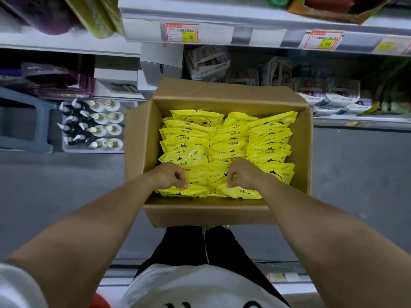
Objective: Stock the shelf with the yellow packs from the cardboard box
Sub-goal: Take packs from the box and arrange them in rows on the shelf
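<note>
The cardboard box is full of yellow packs marked CKOK. At its 6 o'clock, the left hand and right hand each have a grip pinching a pack. A shelf tag at 12 o'clock says 35.

A white short-sleeved shirt with black print on the front is worn over black trousers.

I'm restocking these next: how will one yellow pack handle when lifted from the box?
Probably floppy: the yellow packs are crinkled film pouches. Likely slippery, since the film shines. Tightly packed in the cardboard box, one may drag neighbours up.
</note>
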`<state>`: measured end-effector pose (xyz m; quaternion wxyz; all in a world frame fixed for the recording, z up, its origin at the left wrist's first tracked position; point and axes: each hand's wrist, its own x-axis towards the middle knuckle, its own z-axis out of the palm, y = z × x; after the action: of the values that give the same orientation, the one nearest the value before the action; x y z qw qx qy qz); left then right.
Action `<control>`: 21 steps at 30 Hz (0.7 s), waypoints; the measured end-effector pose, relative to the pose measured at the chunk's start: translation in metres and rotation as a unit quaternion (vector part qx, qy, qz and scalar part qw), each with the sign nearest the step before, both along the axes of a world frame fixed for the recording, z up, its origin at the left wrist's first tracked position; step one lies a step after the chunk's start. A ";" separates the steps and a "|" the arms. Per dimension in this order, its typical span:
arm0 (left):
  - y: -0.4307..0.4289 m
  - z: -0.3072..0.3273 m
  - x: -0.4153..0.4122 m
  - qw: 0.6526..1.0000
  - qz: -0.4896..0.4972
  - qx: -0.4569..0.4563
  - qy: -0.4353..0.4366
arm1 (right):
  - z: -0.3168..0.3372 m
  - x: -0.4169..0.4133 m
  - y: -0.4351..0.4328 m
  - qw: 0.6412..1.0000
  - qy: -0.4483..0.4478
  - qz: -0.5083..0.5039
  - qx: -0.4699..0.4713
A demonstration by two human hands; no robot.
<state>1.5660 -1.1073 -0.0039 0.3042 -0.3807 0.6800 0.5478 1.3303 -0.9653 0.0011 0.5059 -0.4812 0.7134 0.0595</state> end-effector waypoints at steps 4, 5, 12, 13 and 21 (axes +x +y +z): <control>-0.011 0.001 0.001 0.998 0.041 -0.038 0.012 | 0.010 -0.013 -0.023 0.994 -0.051 0.022 0.089; -0.015 0.001 -0.001 0.997 0.067 -0.045 0.015 | 0.017 -0.018 -0.032 0.991 -0.074 0.010 0.108; -0.024 0.003 -0.014 0.986 0.135 -0.087 -0.039 | 0.028 -0.043 -0.069 0.976 0.005 -0.217 -0.031; -0.024 0.003 -0.013 0.987 0.135 -0.079 -0.047 | 0.026 -0.043 -0.068 0.975 0.020 -0.220 -0.020; -0.015 0.006 -0.011 0.991 0.063 -0.088 -0.080 | 0.019 -0.024 -0.040 0.993 0.077 -0.065 0.068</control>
<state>1.5546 -1.1219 0.0024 0.2881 -0.4910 0.6736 0.4714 1.3061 -1.0049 0.0197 0.4839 -0.3924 0.7742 0.1121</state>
